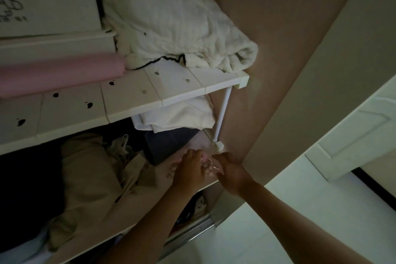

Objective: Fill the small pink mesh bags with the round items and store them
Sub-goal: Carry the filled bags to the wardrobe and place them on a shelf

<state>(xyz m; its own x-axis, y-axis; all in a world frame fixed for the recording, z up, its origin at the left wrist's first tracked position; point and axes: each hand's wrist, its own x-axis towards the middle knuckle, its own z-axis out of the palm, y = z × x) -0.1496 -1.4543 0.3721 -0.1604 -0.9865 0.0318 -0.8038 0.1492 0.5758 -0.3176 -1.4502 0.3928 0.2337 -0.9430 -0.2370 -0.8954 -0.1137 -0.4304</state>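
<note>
Pink bag (206,164), apparently filled with round items, is lying on the lower shelf (137,212) near the rack leg (222,113). Left hand (188,169) is gripping it; right hand (231,173) is touching it, fingers loose (light is dim). Storing is seemingly finishing; no other bags are showing.

The pink bag (206,163) is small and blurry, and the left hand (188,169) covers most of it. It is too dark to tell if the right hand (230,170) holds it. The white box (47,2) and pink roll (60,73) run off the left edge.
</note>
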